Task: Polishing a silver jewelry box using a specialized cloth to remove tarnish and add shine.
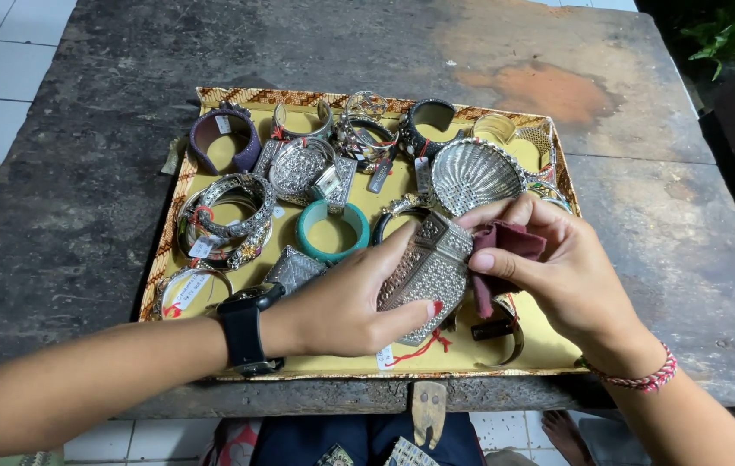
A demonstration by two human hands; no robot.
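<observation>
My left hand grips a wide silver filigree cuff bracelet over the near side of a yellow tray. A red string with a small tag hangs below the cuff. My right hand pinches a dark maroon cloth against the cuff's right side. A black watch sits on my left wrist, and a red braided band on my right.
The tray holds several bangles and cuffs: a teal bangle, a purple cuff, a silver shell-shaped dish, stacked silver bangles. It rests on a dark worn wooden table. White floor tiles lie at left, a plant at top right.
</observation>
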